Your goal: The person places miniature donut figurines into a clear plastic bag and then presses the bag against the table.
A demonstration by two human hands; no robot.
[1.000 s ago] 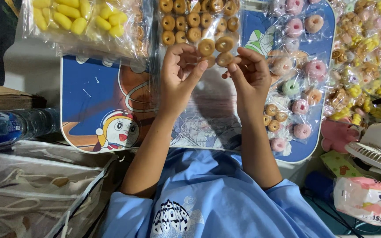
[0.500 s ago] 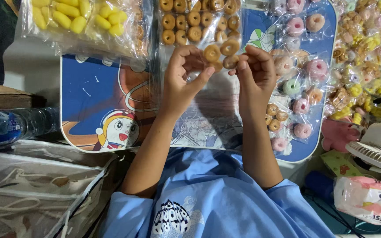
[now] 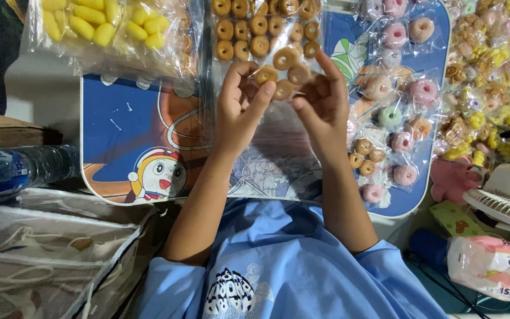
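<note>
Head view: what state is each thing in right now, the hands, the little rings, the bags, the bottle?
Left hand: raised, pinching a brown ring.
Right hand: raised, fingertips at the rings.
Clear bag of brown rings: lying flat on the table.
Bag of yellow pieces: lying flat.
Water bottle: on its side.
Blue tray: flat, partly covered.

We've got a blue board (image 3: 119, 136) with a white-and-red cartoon character printed on it. Above the board, bright yellow pieces (image 3: 98, 23) sit in clear bags. Right of those, tan-brown ring pieces (image 3: 255, 29). On the board's right side, pink, green and orange rings (image 3: 405, 94). Below the board, a light blue shirt (image 3: 290, 266).
</note>
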